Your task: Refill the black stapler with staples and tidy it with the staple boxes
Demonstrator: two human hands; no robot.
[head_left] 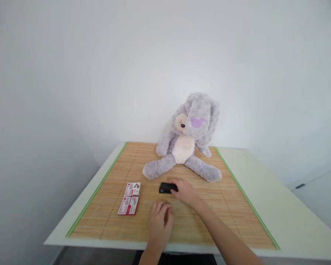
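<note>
A small black stapler (164, 187) lies on the bamboo mat in front of the plush rabbit. My right hand (184, 191) is closed around its right end, thumb on the near side and fingers on the far side. Nearer to me, my left hand (160, 222) rests low over the mat, apart from the stapler. Its fingers are bent, and the thumb meets the index finger in a loose pinch. Whatever may be between those fingertips is too small to make out. Left of both hands lie small red-and-white boxes (129, 205), placed together in two rows, with printed pictures on top.
A grey plush rabbit (183, 149) sits at the back of the mat, leaning against the white wall (127, 73). The bamboo mat (209, 221) has green side edges and covers the middle of a white table (253, 173). A dark handle (300, 186) shows at far right.
</note>
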